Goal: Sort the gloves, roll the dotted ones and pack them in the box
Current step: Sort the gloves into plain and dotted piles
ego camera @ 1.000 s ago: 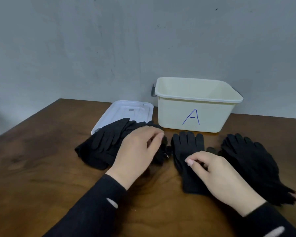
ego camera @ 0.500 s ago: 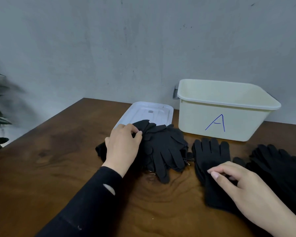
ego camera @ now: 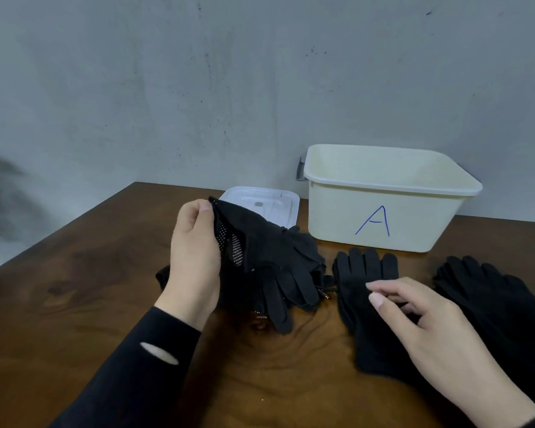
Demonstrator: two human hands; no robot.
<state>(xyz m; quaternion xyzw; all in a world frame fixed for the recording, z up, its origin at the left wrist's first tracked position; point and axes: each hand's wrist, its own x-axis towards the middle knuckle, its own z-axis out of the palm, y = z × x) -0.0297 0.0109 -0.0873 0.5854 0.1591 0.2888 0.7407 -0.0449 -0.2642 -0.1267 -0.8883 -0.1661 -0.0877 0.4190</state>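
Both hands work in front of the cream plastic box marked with a blue letter A (ego camera: 383, 211), which stands at the back of the dark wooden tabletop (ego camera: 74, 288). Left of the box front, the left hand (ego camera: 195, 257) grips the cuff end of a black fabric glove with small white dots on its palm (ego camera: 232, 245), lifting it off the heap of black gloves (ego camera: 284, 279) below, probably to turn the dotted side up and check which kind it is. Just in front of the box, the right hand (ego camera: 430, 322) rests with loosely curled fingers on a single plain black glove laid flat (ego camera: 365, 291) (it seems only to pin it, not grasp it), likely to keep the sorted glove in place. Right of that, below the box's right corner, lies a second stack of black gloves (ego camera: 491, 298), apparently already sorted. A clear plastic lid (ego camera: 269, 205) lies flat just left of the box, behind the raised glove. Nothing shows inside the box; rolling and packing look not yet begun.
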